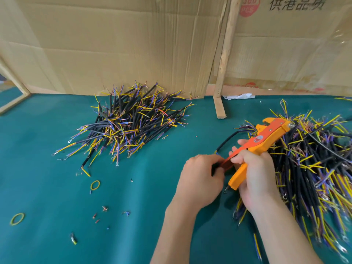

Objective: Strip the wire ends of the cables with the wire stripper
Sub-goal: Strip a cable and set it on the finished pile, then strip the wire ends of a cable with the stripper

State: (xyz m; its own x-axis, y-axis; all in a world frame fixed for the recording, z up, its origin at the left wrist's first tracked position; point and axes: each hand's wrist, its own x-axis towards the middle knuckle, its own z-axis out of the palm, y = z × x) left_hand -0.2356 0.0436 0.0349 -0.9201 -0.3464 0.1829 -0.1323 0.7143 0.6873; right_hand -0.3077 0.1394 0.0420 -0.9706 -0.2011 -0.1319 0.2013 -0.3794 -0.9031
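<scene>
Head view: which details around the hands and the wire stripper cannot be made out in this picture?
- Head view: what the left hand pinches is hidden by its own curled fingers.
- Head view: the wire stripper head lies against the right cable pile; whether it bites a wire is unclear.
- Head view: that pile is cut off by the right edge.
- Head view: the right hand covers the middle of the handles.

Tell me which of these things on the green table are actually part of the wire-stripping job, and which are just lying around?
In use: orange wire stripper, gripped by the right hand; black cable, held by the left hand; cable pile at right; cable pile at back.

Lying about: two yellow rubber bands, insulation scraps, crumpled paper, cardboard wall.
</scene>
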